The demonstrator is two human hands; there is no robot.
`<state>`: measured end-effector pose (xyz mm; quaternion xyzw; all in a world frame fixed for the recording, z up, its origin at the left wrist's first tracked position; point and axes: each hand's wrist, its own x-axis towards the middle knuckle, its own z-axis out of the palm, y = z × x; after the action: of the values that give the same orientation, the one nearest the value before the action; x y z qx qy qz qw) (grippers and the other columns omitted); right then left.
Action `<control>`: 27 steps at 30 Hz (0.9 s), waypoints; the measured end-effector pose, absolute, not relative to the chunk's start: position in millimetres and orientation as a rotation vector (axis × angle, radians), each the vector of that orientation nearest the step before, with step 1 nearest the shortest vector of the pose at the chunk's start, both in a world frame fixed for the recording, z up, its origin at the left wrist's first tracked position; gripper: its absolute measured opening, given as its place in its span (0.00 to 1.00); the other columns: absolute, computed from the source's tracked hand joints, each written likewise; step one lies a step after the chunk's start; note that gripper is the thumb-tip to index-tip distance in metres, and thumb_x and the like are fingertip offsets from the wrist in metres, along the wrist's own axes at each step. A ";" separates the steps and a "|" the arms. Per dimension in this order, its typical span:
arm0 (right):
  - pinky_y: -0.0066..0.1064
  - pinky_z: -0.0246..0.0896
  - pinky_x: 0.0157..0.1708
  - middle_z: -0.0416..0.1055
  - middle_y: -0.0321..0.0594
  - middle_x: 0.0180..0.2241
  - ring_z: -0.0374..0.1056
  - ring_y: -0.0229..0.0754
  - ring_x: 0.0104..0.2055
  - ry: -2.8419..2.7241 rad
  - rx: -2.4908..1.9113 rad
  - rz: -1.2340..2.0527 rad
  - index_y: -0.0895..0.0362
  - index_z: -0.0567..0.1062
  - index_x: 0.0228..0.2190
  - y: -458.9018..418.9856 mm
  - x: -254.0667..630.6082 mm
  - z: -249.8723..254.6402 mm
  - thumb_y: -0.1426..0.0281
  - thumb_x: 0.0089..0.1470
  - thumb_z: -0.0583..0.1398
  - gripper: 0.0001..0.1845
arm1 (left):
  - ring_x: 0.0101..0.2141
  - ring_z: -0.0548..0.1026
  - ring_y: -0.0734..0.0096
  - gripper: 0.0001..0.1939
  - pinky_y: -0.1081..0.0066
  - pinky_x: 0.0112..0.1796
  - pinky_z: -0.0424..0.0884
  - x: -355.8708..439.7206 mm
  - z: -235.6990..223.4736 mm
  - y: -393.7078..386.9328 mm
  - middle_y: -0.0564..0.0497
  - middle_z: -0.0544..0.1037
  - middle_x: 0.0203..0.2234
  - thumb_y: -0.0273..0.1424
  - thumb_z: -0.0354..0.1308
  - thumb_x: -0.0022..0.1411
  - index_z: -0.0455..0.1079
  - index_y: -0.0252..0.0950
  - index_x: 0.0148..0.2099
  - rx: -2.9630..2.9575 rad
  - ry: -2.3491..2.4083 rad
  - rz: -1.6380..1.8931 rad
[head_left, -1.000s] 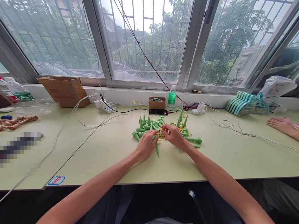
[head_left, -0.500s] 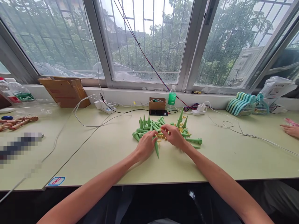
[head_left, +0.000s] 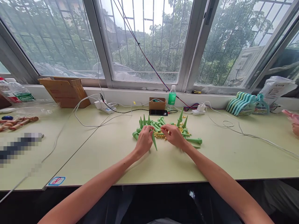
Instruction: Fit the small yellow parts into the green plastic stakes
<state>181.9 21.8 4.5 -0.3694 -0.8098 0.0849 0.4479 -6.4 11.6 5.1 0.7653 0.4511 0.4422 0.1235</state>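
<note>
My left hand [head_left: 144, 139] is closed round a green plastic spike [head_left: 154, 142], its pointed end slanting down towards me. My right hand [head_left: 173, 135] is pinched at the near side of the heap, with what looks like a small yellow piece at its fingertips, partly hidden. Around both hands lies a heap of similar green spikes [head_left: 156, 125], some standing point up and others on their sides. Small yellow pieces [head_left: 159, 135] are scattered among them. One spike [head_left: 195, 141] lies to the right of my right forearm.
Behind the heap are a phone [head_left: 158, 113], a small cardboard box [head_left: 157, 104] and a green-labelled bottle [head_left: 172, 97]. White cables [head_left: 93, 126] cross the table. Blue hangers [head_left: 241, 104] stand at right; another person's hand [head_left: 295, 128] is at the right edge.
My left hand has moved up and slightly away from me, taking the green spike with it. My right hand has hardly moved. The other person's hand at the right has shifted with a pink item.
</note>
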 end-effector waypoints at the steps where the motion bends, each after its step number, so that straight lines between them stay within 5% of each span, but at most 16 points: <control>1: 0.28 0.61 0.29 0.71 0.41 0.31 0.66 0.39 0.31 -2.010 -0.909 0.212 0.56 0.73 0.35 21.5 181.9 4.8 0.68 0.62 0.53 0.09 | 0.33 0.69 0.70 0.08 0.70 0.35 0.66 -6.4 5.4 11.8 0.49 0.69 0.36 0.27 0.45 0.66 0.65 0.37 0.42 2.220 1.322 1.301; 27: 0.28 0.61 0.28 0.70 0.40 0.30 0.64 0.37 0.28 -2.071 -0.859 0.279 0.56 0.74 0.37 19.5 178.4 3.8 0.65 0.62 0.53 0.12 | 0.28 0.70 0.75 0.09 0.70 0.31 0.70 -4.4 4.1 9.2 0.50 0.67 0.37 0.31 0.45 0.66 0.67 0.39 0.42 2.171 1.227 1.282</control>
<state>178.4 19.5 3.8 -0.3439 -0.8288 0.1118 0.4269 -4.4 9.2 4.1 0.7633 0.4315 0.4506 0.1680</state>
